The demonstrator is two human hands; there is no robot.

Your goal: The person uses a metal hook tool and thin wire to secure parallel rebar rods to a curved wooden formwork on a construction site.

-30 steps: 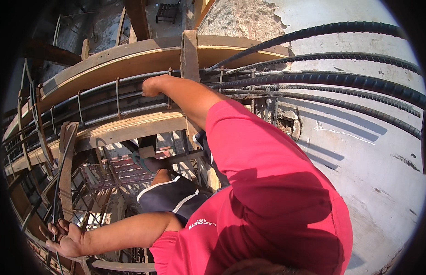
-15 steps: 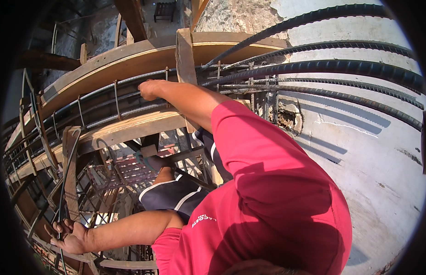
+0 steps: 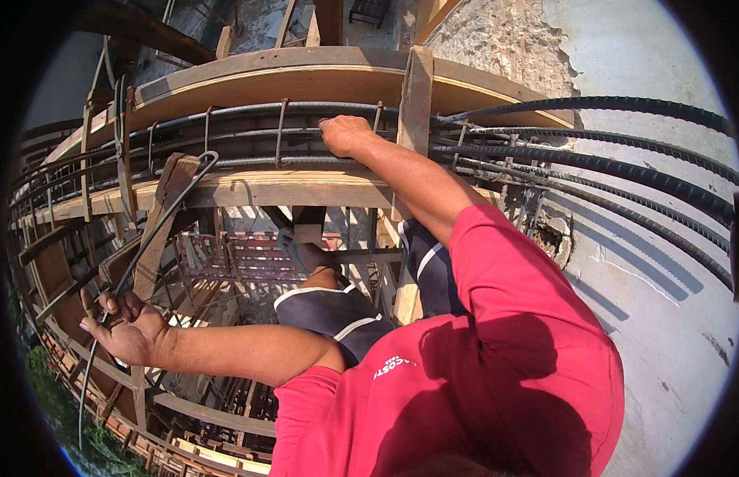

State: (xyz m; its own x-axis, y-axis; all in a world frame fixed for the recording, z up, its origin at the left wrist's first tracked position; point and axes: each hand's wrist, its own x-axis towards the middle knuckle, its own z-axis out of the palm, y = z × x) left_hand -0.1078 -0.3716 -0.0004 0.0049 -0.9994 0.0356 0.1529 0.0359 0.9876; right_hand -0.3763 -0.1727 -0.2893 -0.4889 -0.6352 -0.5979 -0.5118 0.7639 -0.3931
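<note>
Holding a thin, hooked steel rod at the left of the frame, your left hand is turned palm up, its fingers loosely curled on the rod. The rod slants from its hooked end, over a wooden board, down through your fingers to a free tip at the lower left.

At the upper centre, your right hand reaches in among long steel bars. Its fingers are bent together, but you cannot tell from this angle whether they grip a bar.

Around these bars stand thin steel stirrups, spaced along a trough between a curved upper plank and a lower wooden beam. A wooden crosspiece spans the trough just right of your right hand.

Farther right, thick ribbed rebars sweep toward the edge, casting striped shadows on a pale wall with a broken hole.

Your pink shirt fills the lower centre. Beside it are your dark shorts with white stripes and, above them, a sandalled foot. Green foliage shows at the lower left.
</note>
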